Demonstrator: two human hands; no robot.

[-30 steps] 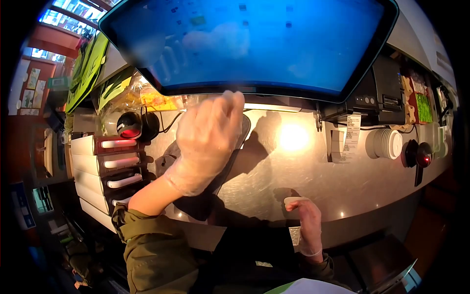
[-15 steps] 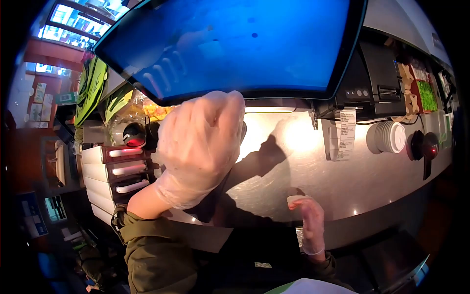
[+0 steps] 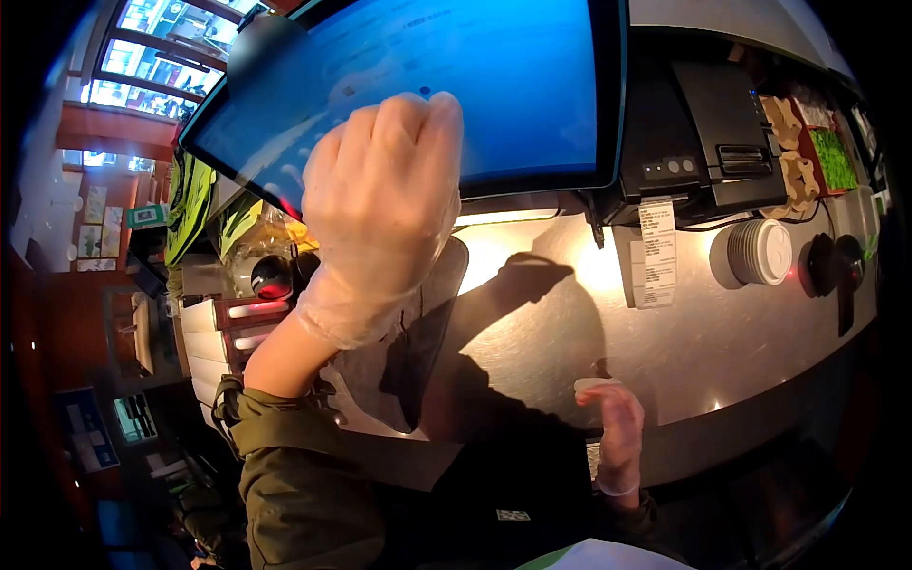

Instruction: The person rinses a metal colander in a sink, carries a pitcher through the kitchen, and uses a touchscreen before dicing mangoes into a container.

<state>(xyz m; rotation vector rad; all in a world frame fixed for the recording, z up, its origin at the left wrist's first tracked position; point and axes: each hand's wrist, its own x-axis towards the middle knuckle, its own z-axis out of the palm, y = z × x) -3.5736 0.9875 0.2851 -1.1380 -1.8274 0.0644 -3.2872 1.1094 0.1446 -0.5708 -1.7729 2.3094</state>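
Note:
My left hand, in a clear glove, is raised in front of a large blue touchscreen. Its fingers are folded into a fist, and its knuckles overlap the lower part of the screen. The palm side is hidden from me. Under the left wrist a dark flat pad lies on the metal counter. My right hand, also gloved, hovers low by the counter's front edge. Its fingers are bent loosely to the left with nothing in them.
Right of the screen stands a black printer with a printed receipt hanging down. A stack of white cup lids and a black scanner-like device are farther right. White boxes are piled at the left.
My left hand has risen higher over the screen. The view has shifted, and faint text now shows on the screen. My right hand keeps its bent pose by the edge.

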